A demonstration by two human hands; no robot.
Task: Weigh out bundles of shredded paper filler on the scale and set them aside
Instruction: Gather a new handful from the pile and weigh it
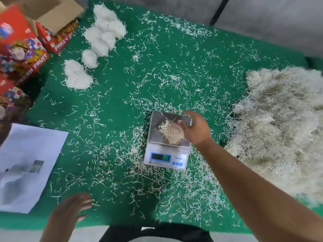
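While fluffy, paper tuft (172, 131) on steel pan (158, 130)

A green felt-covered worktop (122, 105) carries everything. Loose pale paper shreds (174, 81) lie scattered across it — thickest around a small white digital scale with a steel pan (167, 154) near the middle. A big heap of shredded paper filler (283, 123) fills the right side; neat white bundles (97, 41) sit at far left, beside red printed cartons (22, 49). A white paper sheet (26, 165) lies near left.

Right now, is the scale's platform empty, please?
No, a small bundle of shredded paper lies on the scale, with the right hand at it.
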